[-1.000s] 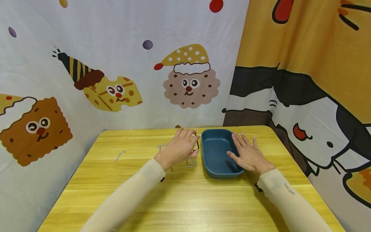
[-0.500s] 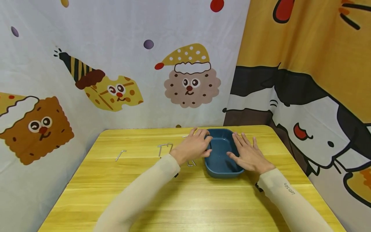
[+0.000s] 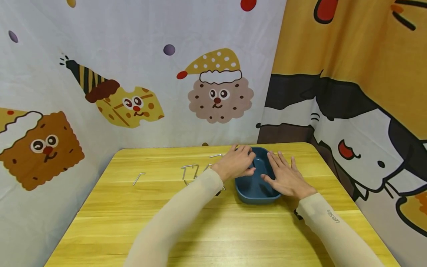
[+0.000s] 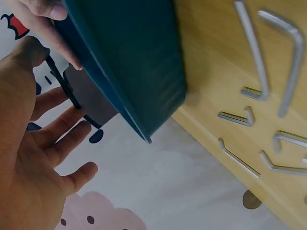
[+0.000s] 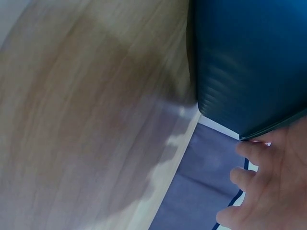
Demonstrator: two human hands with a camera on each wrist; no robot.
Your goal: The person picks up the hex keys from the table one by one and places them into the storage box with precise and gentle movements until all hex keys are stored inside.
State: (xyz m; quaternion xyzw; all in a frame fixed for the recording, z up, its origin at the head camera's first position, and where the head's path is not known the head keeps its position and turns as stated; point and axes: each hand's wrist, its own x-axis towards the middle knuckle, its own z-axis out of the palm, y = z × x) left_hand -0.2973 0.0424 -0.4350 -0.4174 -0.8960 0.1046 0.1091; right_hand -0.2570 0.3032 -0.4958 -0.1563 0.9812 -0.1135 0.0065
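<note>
My left hand [image 3: 235,162] is above the left side of a blue rectangular bin [image 3: 258,201], palm turned towards it. In the left wrist view, the thumb and fingers of that hand [image 4: 43,153] pinch a thin black L-shaped hex key [image 4: 62,82] beside the bin wall [image 4: 139,57]. My right hand [image 3: 288,180] rests with spread fingers on the bin's right rim. From the right wrist, its fingertips [image 5: 242,178] show below the bin's edge [image 5: 254,72].
Several silver L-shaped hex keys [image 3: 184,172] lie on the wooden table left of the bin, some partly behind my left forearm. One silver key [image 3: 138,178] lies apart at the far left. Printed curtains hang behind the table.
My left hand has moved right with the black key, from beside the bin to over its left part. My right hand has stayed on the rim.
</note>
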